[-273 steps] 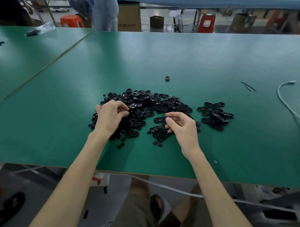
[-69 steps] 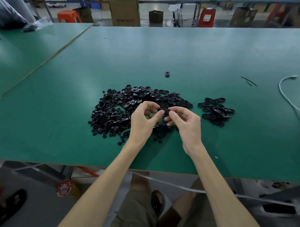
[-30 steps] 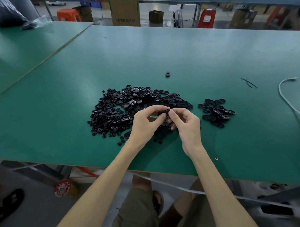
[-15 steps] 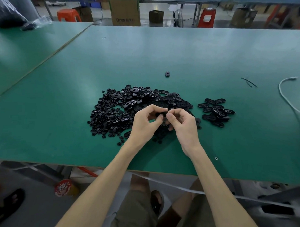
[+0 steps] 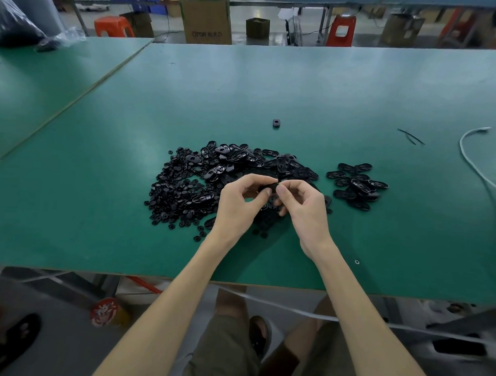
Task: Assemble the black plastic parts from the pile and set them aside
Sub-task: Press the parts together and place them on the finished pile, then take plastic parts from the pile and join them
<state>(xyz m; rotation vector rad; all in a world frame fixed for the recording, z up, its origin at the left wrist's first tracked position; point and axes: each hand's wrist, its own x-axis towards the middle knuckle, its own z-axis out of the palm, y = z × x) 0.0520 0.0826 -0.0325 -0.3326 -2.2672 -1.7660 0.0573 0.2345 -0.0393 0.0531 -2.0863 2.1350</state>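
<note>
One black part [image 5: 270, 186] held over the pile [image 5: 196, 183]
It is pinched by the curled fingertips of the left hand [image 5: 236, 205] and right hand [image 5: 306, 211], its shape mostly hidden, perhaps oval; a smaller cluster [image 5: 356, 183] is laid right of the pile

One big pile [image 5: 202, 183] of black parts, way too many to count. One side pile [image 5: 356, 183], roughly a dozen ovals. One lone part [image 5: 276, 123] further back. One white cable [image 5: 472, 164]. Two grips, left grip [image 5: 240, 204] and right grip [image 5: 305, 206], pinching one held part [image 5: 270, 186].
</note>
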